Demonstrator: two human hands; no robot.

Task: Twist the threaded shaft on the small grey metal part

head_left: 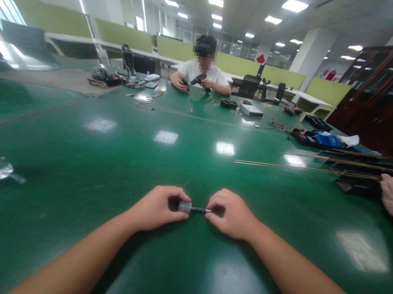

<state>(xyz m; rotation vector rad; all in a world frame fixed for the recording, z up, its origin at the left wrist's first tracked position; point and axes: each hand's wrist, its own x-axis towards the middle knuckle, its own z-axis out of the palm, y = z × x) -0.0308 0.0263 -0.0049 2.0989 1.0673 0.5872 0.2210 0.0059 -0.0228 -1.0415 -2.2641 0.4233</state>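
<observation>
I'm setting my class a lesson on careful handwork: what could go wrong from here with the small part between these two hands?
The left hand pinches the grey cylinder between thumb and fingers, so it might slip. The right hand grips the thin shaft near its end; an uneven push could tilt it out of line. If dropped, the round part may roll across the shiny table.

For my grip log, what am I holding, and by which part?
A small piece: your left hand grips its grey cylinder, your right hand pinches its thin shaft at the end.
</observation>
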